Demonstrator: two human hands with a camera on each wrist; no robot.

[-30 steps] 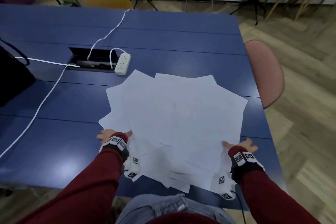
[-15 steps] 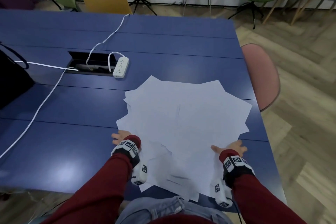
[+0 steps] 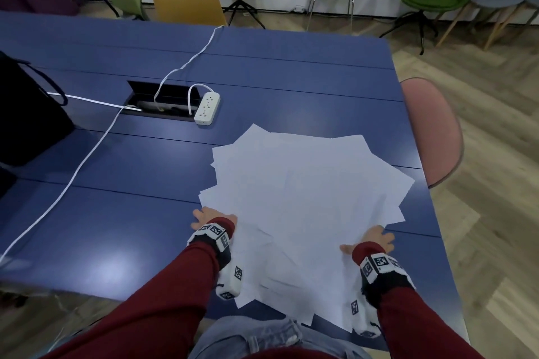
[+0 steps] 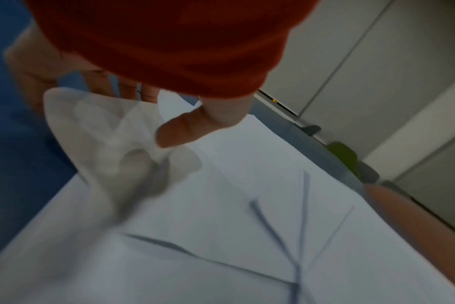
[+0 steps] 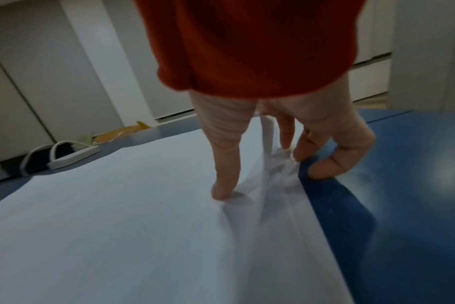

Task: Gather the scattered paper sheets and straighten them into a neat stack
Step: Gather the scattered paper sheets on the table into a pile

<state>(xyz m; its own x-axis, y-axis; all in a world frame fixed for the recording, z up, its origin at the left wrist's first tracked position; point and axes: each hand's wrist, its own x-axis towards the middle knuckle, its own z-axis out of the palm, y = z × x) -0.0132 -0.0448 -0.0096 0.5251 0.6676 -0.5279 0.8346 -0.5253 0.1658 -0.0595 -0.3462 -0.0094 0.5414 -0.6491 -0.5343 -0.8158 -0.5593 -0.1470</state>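
A loose, fanned pile of white paper sheets [image 3: 306, 192] lies on the blue table [image 3: 262, 81] near its front right corner, and some sheets overhang the front edge. My left hand [image 3: 208, 217] is at the pile's left edge; in the left wrist view its thumb [image 4: 185, 127] lies over the paper sheets [image 4: 221, 226] while its fingers reach under raised corners. My right hand [image 3: 374, 237] is at the right edge. There the thumb [image 5: 223, 185] presses on top of the paper sheets [image 5: 117, 216] and the curled fingers [image 5: 325, 170] tuck against the edge.
A white power strip [image 3: 207, 108] lies behind the pile beside an open cable hatch [image 3: 157, 96]. A white cable [image 3: 87, 151] runs leftward across the table. A black bag [image 3: 26, 114] stands at the far left. A pink chair [image 3: 434, 131] sits at the table's right side.
Both hands have drawn inward with the sheets between them. The pile has become narrower and more bunched, and its left sheets have slid rightward.
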